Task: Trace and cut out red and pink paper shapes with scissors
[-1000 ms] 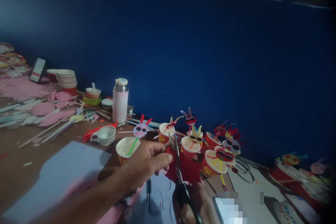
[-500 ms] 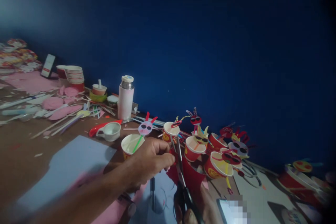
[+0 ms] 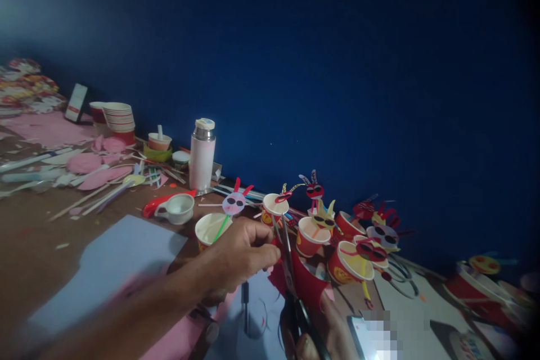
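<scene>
My left hand point(image 3: 248, 247) reaches in from the left, with thumb and forefinger pinched on the edge of a piece of red paper point(image 3: 310, 281). Black-handled scissors point(image 3: 288, 270) are in my right hand point(image 3: 316, 329), fingers closed round the handles. The blades point away from me and stand slightly apart, just right of my left fingertips, with the red paper against them. Behind my left hand, a paper cup point(image 3: 206, 230) carries a lilac rabbit-like face point(image 3: 233, 203) on a green stick. Part of my right hand is dark and cut off by the lower edge.
Several red paper cups point(image 3: 312, 244) with paper faces stand to the right. Behind are a white flask point(image 3: 202, 160), a white cup point(image 3: 179, 211) and stacked paper cups point(image 3: 120, 118). Pale blue paper point(image 3: 113, 270) and a phone point(image 3: 358, 337) lie nearby. Pink paper cutouts point(image 3: 86, 163) and sticks spread left.
The scissor blades have parted a little more, and more of the red paper shows beside them. My left hand keeps its pinch in nearly the same place. The view has shifted slightly.
</scene>
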`<state>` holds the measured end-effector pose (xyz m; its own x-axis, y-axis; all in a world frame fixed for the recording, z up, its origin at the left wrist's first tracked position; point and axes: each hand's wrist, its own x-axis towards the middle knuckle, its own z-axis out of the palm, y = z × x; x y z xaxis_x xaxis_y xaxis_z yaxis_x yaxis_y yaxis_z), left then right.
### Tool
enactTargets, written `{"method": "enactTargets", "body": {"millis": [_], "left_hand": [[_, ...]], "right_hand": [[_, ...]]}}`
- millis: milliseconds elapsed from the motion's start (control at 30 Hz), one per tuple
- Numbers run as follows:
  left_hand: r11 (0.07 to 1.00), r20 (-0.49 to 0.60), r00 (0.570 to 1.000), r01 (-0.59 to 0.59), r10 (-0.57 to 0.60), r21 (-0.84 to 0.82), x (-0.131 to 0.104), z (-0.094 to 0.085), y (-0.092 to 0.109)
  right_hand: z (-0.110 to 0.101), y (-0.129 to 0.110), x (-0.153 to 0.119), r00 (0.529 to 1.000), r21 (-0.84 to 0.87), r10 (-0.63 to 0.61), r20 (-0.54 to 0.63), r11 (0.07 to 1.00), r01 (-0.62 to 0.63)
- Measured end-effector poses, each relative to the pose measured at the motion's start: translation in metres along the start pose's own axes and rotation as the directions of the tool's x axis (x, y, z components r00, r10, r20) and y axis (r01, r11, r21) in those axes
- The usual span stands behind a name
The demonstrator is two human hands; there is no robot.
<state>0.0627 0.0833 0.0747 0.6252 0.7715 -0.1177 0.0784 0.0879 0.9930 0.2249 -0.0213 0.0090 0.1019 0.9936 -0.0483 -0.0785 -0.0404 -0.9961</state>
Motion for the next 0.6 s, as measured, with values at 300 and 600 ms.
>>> {"method": "enactTargets", "body": {"millis": [300,600], "left_hand": [[0.998,0.021,0.999,0.045,-0.046,0.054,-0.002,-0.003,0.002],[0.996,0.041,0.999,-0.026,0.023,0.08,0.001,-0.007,0.008]], "right_hand": [[0.004,-0.003,0.0,0.998,-0.08,-0.067,0.002,0.995,0.067],[0.005,0.012,-0.006,0.987,-0.051,-0.145,-0.064,0.989,0.141]]}}
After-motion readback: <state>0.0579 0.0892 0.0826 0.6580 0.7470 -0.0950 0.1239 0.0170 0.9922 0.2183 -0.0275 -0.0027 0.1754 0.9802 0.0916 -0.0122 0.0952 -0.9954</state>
